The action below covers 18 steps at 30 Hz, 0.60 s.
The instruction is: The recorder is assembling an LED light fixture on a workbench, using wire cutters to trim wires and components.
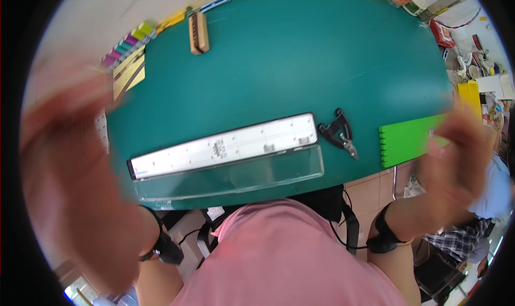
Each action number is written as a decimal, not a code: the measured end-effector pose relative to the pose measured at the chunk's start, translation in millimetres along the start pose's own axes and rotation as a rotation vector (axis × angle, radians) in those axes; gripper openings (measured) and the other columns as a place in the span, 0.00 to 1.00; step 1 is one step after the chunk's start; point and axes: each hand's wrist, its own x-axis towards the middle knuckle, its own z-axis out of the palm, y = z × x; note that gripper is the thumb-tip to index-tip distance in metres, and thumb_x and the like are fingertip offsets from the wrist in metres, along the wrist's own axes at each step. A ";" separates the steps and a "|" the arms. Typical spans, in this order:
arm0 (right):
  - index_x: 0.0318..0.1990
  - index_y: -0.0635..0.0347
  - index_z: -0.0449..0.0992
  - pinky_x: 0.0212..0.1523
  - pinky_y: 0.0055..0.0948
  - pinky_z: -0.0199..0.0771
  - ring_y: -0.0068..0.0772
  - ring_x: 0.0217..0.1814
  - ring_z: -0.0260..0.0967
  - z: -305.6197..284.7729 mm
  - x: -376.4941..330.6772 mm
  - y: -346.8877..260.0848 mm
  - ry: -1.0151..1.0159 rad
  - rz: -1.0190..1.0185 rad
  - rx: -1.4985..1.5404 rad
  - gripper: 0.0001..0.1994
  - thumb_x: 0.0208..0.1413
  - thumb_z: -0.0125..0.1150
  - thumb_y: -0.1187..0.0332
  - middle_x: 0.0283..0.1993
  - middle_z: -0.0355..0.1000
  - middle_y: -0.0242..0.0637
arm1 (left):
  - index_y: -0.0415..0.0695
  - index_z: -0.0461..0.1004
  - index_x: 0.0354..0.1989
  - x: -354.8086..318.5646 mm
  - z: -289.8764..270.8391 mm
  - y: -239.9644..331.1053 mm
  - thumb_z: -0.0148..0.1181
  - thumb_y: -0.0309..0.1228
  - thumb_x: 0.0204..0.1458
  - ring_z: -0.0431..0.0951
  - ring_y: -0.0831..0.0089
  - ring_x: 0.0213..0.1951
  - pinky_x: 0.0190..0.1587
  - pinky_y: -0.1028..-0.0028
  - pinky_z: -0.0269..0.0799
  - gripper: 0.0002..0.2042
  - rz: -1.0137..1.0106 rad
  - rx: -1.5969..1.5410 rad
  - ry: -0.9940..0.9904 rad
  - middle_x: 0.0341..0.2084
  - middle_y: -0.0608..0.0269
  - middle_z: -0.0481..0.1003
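Observation:
My left hand (70, 161) is raised at the left side of the view, large and smeared by motion, so its fingers cannot be made out. At the right, my right hand (458, 153) is raised too, also blurred, in front of the bright green notched board (405, 137). Neither hand visibly touches anything on the table. Between them lies a long white panel (241, 145) with a dark edge, slightly tilted across the table. Along its near side is a clear plastic cover (236, 181). A black-handled pair of pliers (340, 133) rests just right of the panel.
The green tabletop (300, 54) has a slotted wooden block (198, 33) and a blue cutter knife (215, 3) at the far left. Coloured thread spools (129, 40) line the left edge near yellow paper (130, 72). Tubs (407, 0) stand far right; another person (493, 188) is beyond my right hand.

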 end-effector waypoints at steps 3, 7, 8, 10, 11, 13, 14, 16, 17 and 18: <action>0.55 0.68 0.75 0.45 0.40 0.75 0.49 0.46 0.72 33.5 -9.4 30.4 -0.705 0.056 -0.296 0.30 0.44 0.81 0.66 0.44 0.71 0.45 | 0.37 0.80 0.45 15.4 78.7 -82.7 0.65 0.24 0.58 0.81 0.68 0.43 0.51 0.68 0.75 0.08 -0.413 0.360 -0.219 0.42 0.59 0.82; 0.56 0.65 0.75 0.45 0.42 0.75 0.48 0.50 0.70 51.4 -21.8 44.1 -0.736 -0.057 -0.338 0.32 0.43 0.82 0.65 0.47 0.69 0.44 | 0.36 0.77 0.43 24.4 119.7 -168.6 0.62 0.27 0.62 0.79 0.54 0.40 0.47 0.61 0.76 0.07 -0.380 0.589 -0.228 0.39 0.51 0.79; 0.56 0.65 0.75 0.45 0.42 0.75 0.48 0.50 0.70 52.9 -23.1 46.3 -0.733 -0.056 -0.339 0.32 0.43 0.82 0.65 0.47 0.69 0.44 | 0.36 0.77 0.43 28.2 125.8 -179.5 0.62 0.27 0.62 0.79 0.54 0.40 0.47 0.61 0.76 0.07 -0.376 0.589 -0.228 0.39 0.51 0.79; 0.57 0.64 0.74 0.46 0.43 0.75 0.48 0.50 0.70 54.8 -24.5 49.8 -0.842 -0.074 -0.306 0.32 0.43 0.81 0.68 0.47 0.69 0.44 | 0.36 0.77 0.42 33.7 133.6 -190.9 0.61 0.26 0.62 0.78 0.51 0.39 0.45 0.59 0.75 0.06 -0.433 0.657 -0.333 0.37 0.51 0.77; 0.56 0.65 0.75 0.45 0.41 0.75 0.45 0.46 0.71 52.7 -23.7 51.2 -0.799 -0.084 -0.291 0.30 0.43 0.79 0.74 0.45 0.68 0.44 | 0.36 0.77 0.42 32.1 132.9 -190.9 0.61 0.26 0.62 0.78 0.51 0.39 0.45 0.59 0.75 0.06 -0.435 0.656 -0.334 0.37 0.51 0.77; 0.54 0.65 0.75 0.44 0.39 0.75 0.42 0.43 0.71 43.9 -18.9 50.2 -0.687 -0.014 -0.103 0.27 0.43 0.75 0.77 0.45 0.67 0.44 | 0.36 0.76 0.40 20.7 120.0 -180.4 0.60 0.26 0.63 0.78 0.50 0.39 0.44 0.58 0.74 0.05 -0.359 0.725 -0.360 0.37 0.51 0.77; 0.51 0.65 0.76 0.43 0.36 0.74 0.38 0.40 0.71 37.9 -15.4 50.0 -0.559 0.069 0.062 0.24 0.42 0.71 0.80 0.45 0.67 0.43 | 0.36 0.76 0.40 17.8 113.2 -170.1 0.60 0.26 0.63 0.78 0.50 0.39 0.44 0.58 0.74 0.05 -0.361 0.718 -0.359 0.37 0.51 0.77; 0.47 0.65 0.76 0.37 0.34 0.71 0.33 0.37 0.69 29.3 -15.6 50.5 -0.490 0.136 0.184 0.20 0.42 0.64 0.80 0.46 0.68 0.41 | 0.36 0.75 0.38 7.1 84.6 -132.8 0.59 0.25 0.63 0.76 0.55 0.36 0.41 0.61 0.72 0.04 -0.458 0.593 -0.363 0.35 0.52 0.75; 0.47 0.64 0.76 0.35 0.34 0.70 0.30 0.37 0.69 22.7 -19.6 55.5 -0.441 0.206 0.225 0.19 0.43 0.62 0.80 0.46 0.68 0.41 | 0.36 0.74 0.38 3.7 71.1 -118.2 0.59 0.25 0.63 0.74 0.59 0.34 0.40 0.64 0.71 0.04 -0.491 0.537 -0.368 0.33 0.54 0.74; 0.46 0.63 0.76 0.33 0.34 0.68 0.28 0.37 0.69 20.8 -23.1 55.8 -0.403 0.271 0.285 0.18 0.44 0.60 0.80 0.46 0.67 0.40 | 0.36 0.73 0.37 -4.6 52.9 -101.6 0.59 0.24 0.63 0.72 0.63 0.33 0.39 0.67 0.70 0.04 -0.539 0.497 -0.366 0.32 0.56 0.73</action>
